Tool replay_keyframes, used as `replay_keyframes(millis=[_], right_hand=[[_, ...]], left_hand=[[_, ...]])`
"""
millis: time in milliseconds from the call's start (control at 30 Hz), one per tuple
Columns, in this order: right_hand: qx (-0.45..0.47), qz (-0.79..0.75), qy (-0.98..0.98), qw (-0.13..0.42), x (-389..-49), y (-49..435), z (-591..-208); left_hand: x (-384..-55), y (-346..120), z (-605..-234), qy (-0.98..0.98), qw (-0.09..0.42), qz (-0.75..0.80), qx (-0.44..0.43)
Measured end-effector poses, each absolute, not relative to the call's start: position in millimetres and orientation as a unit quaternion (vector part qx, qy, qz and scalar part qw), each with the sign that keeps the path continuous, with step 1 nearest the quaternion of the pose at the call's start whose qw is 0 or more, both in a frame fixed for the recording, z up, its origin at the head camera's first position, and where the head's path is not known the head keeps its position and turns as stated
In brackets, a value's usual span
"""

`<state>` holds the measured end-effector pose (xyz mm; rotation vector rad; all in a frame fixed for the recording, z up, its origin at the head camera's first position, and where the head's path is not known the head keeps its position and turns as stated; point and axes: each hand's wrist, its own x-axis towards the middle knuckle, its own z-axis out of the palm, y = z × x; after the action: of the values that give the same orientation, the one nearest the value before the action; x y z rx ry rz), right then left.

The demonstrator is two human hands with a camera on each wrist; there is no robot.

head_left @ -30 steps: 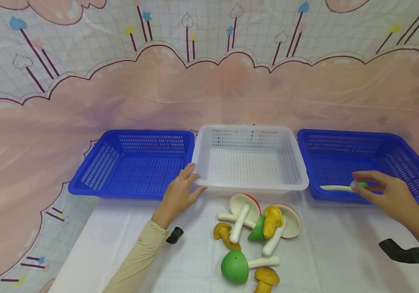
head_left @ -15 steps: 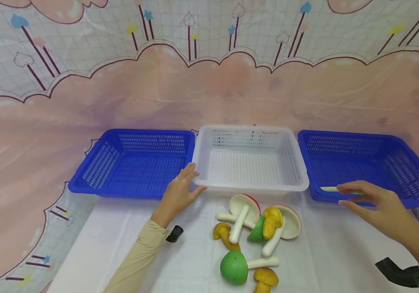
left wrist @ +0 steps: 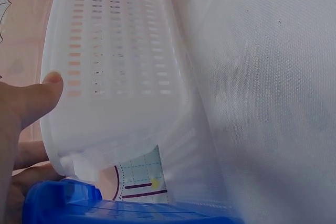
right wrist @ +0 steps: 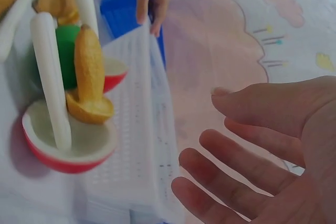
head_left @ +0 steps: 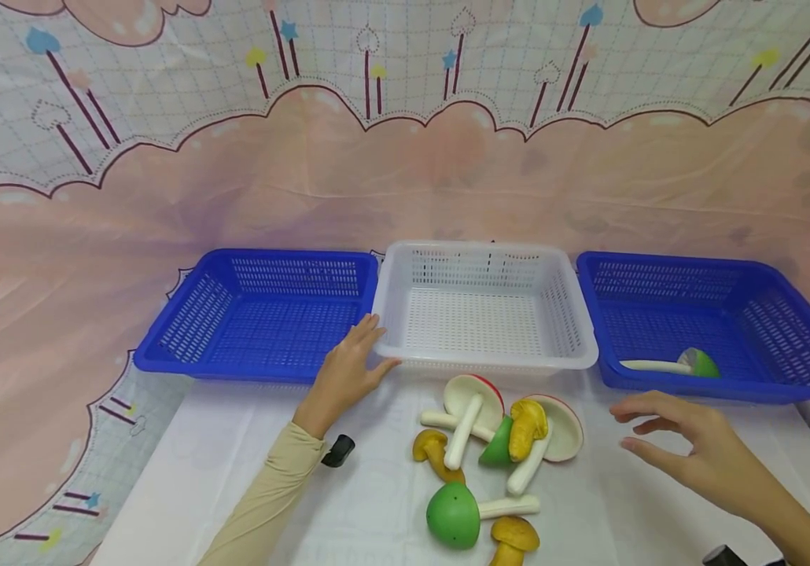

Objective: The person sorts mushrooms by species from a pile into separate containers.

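My left hand (head_left: 341, 377) holds the near left corner of a white plastic basket (head_left: 486, 360); in the left wrist view the thumb (left wrist: 44, 95) lies at its rim and the fingers are partly hidden. My right hand (head_left: 688, 448) hovers over the table, holding nothing, its fingers spread and lightly bent in the right wrist view. Inside the right blue basket (head_left: 716, 389) lies a green-capped toy mushroom (head_left: 704, 364). Between the hands is a loose pile of toy mushrooms: red-rimmed ones (head_left: 473, 393), a green-capped one (head_left: 453, 516) and yellow-brown ones (head_left: 528, 430).
A left blue basket (head_left: 249, 369) stands beside the white one, so the baskets form a row along the back of the white-covered table (head_left: 362, 519). Behind them hangs a patterned cloth (head_left: 405, 181). Another yellow-brown mushroom (head_left: 514, 534) lies near the front edge of view.
My right hand has let go of the green-capped mushroom in the right blue basket and drawn back toward the lower left. The left hand has stayed at the white basket.
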<state>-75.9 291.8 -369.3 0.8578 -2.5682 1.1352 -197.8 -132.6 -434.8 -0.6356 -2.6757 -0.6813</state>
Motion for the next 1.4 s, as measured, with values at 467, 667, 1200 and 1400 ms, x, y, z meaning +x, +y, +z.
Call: replay_keyframes(millis=[467,667,1200,1400], right_hand=[[0.284,0.414,-0.864,0.040,-66,273,-385],[0.300,0.441,-0.846,0.008,-66,263,-399],[0.319,0.484,-0.813,-0.051,-63,243,-449],[0.324,0.469,-0.819,-0.061,-64,236,-462]], left_hand=[[-197,-131,-433,-0.934,0.158,-0.234,-0.221],[-197,-131,-433,-0.934,0.157,-0.234,-0.220],[-198,-131,-436,-0.934,0.160,-0.230,-0.223],[-198,-131,-436,-0.933,0.161,-0.230,-0.225]])
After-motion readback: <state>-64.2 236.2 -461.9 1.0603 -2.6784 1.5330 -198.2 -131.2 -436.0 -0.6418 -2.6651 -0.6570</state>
